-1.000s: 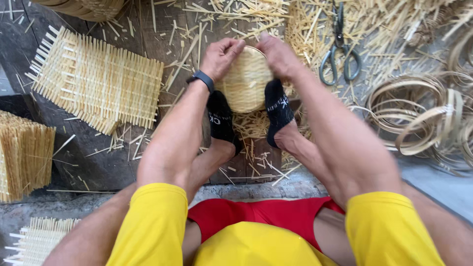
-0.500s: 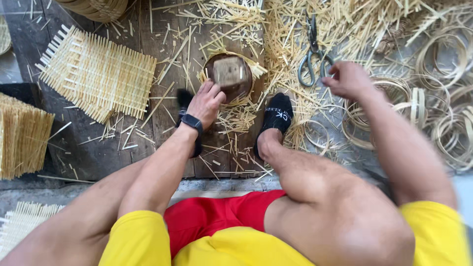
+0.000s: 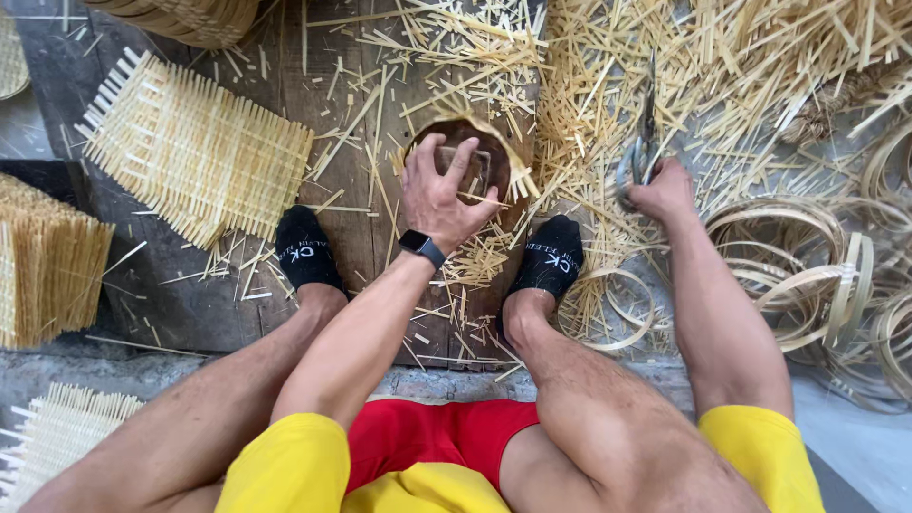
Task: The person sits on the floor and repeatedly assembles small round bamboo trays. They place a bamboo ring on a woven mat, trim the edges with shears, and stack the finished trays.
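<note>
Scissors lie on the loose bamboo splints just right of the round wooden mould, long axis running away from the person, blades pointing far and handles near. Right hand closes over the handles, though finger placement in the loops cannot be told; left hand presses the mould with fingers spread. Step appears to be fetching the cutter; next calls for lifting it clear of the splints.
</note>
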`<state>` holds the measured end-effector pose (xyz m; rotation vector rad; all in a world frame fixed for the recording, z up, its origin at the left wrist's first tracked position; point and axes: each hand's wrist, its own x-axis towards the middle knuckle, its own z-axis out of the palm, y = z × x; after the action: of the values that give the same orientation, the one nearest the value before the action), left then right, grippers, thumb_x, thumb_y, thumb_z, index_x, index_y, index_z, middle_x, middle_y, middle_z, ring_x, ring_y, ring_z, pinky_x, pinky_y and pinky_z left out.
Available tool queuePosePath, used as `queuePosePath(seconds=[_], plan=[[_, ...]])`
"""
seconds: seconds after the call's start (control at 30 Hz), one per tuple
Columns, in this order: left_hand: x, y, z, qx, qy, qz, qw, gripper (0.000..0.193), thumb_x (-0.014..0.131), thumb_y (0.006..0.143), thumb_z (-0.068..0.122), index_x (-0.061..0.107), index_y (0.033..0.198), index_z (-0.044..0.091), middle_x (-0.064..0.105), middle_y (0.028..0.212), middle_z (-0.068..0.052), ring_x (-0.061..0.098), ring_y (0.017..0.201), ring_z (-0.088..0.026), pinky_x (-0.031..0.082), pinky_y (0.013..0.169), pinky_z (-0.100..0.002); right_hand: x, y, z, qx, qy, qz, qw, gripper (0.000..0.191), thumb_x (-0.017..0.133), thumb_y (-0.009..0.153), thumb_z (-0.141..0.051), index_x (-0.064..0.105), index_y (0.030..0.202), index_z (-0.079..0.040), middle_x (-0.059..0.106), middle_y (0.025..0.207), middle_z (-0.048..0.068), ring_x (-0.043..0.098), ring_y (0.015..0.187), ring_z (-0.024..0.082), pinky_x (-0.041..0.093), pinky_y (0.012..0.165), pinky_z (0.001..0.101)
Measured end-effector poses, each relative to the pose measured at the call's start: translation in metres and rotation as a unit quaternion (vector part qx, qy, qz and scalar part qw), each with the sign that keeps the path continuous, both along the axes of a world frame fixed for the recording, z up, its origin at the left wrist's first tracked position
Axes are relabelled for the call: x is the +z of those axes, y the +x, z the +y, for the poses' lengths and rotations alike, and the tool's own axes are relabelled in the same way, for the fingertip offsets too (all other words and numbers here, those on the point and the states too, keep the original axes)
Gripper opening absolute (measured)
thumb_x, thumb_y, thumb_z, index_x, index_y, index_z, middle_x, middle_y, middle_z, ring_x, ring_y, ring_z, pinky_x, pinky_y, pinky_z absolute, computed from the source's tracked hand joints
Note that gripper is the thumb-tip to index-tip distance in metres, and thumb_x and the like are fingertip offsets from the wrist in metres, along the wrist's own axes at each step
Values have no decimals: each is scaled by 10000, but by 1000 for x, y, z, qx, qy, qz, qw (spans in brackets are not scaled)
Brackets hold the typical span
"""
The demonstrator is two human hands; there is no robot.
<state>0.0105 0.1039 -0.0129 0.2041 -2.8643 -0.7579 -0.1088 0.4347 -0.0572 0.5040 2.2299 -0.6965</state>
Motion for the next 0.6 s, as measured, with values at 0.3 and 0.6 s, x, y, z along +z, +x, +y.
queuePosePath(seconds=[0.3, 0.6], plan=[[-7, -8, -13, -87, -38, -39, 995, 1074, 943, 581, 473, 408, 1483, 243, 403, 1390, -192, 453, 1273, -405, 401, 1047, -582, 61, 89, -47, -105, -262, 65, 957, 347, 787, 930, -282, 630, 1001, 19, 635, 692, 113, 597, 489, 151, 509, 427, 288], [-13, 15, 10, 44, 76, 3, 996, 1111, 966, 664, 294, 308, 1536, 90, 366, 1502, -207, 372, 1406, -432, 317, 1221, -534, 75, 104, -131, -83, -176, -109, 975, 409, 796, 837, -450, 653, 927, -77, 598, 639, 57, 569, 482, 131, 479, 428, 280]])
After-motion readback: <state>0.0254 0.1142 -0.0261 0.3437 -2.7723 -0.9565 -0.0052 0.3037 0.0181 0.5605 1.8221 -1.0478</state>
